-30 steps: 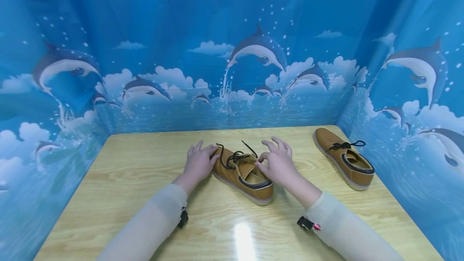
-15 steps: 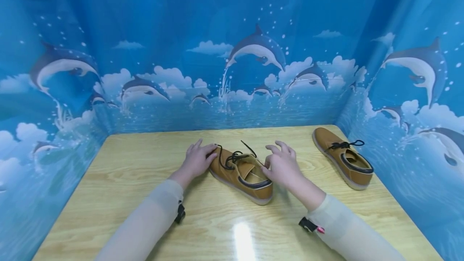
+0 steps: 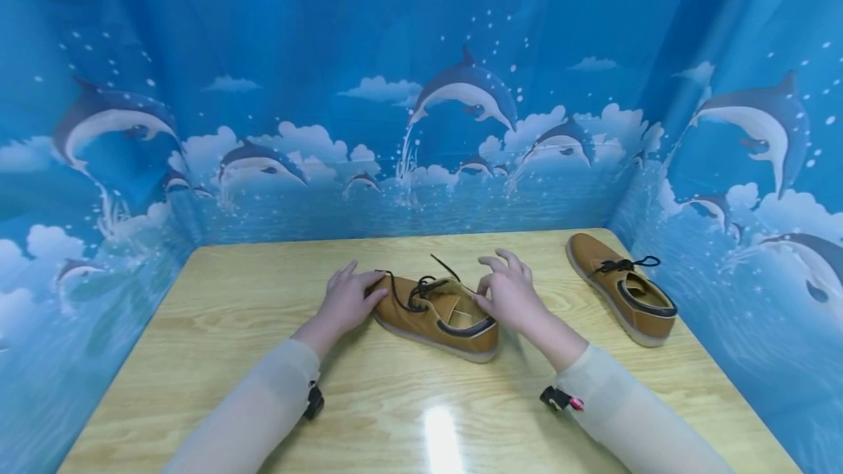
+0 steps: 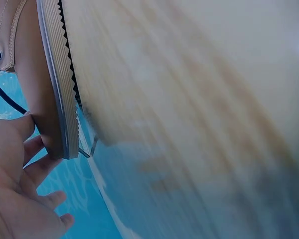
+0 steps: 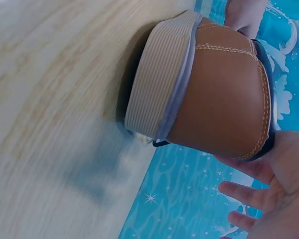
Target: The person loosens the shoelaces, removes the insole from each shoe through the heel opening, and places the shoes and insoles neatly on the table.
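A brown lace-up shoe with loosened black laces lies near the middle of the table, its toe at the left and heel at the right. My left hand grips the toe; in the left wrist view its thumb lies against the upper and its fingers bend round the toe's tip. My right hand pinches the far side of the collar near the heel, other fingers spread. In the right wrist view the heel stands large before the camera, hiding part of the thumb and forefinger.
A matching brown shoe, its black laces tied in a bow, lies at the table's right back. Behind and beside the wooden table hangs a blue dolphin-print curtain.
The shoe has turned slightly, its toe shifting left and a little nearer. My left hand has moved left with the toe. The right hand has slid along the collar toward the heel.
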Available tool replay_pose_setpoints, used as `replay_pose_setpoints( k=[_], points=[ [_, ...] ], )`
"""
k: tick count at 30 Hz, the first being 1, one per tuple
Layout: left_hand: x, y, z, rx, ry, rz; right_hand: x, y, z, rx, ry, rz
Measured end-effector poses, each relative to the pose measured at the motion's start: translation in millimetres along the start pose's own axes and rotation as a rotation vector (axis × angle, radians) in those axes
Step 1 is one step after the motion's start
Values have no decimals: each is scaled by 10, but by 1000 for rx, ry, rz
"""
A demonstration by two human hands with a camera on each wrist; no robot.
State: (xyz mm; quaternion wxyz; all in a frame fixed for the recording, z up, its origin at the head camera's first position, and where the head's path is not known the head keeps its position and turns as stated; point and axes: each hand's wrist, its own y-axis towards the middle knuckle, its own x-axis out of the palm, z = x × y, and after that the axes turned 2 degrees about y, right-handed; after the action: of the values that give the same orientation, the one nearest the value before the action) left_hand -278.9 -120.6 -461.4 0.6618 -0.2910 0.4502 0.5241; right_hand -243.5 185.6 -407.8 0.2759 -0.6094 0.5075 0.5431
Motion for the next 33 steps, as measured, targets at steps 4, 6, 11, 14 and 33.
replay_pose_setpoints(
  k=[4, 6, 11, 14, 33],
  points=[
    [-16, -58, 25, -30, 38, 13, 18, 50, 26, -5, 8, -6],
    [-11, -92, 47, -50, 76, 22, 23, 72, 36, -8, 16, -8],
    [14, -179, 101, -78, 137, 56, 33, 123, 61, -11, 30, -5],
    [19, -227, 117, -94, 136, 78, 41, 149, 69, -8, 40, -2],
    [-21, -441, 248, -149, 230, 99, 87, 284, 102, -14, 43, 0]
  ],
)
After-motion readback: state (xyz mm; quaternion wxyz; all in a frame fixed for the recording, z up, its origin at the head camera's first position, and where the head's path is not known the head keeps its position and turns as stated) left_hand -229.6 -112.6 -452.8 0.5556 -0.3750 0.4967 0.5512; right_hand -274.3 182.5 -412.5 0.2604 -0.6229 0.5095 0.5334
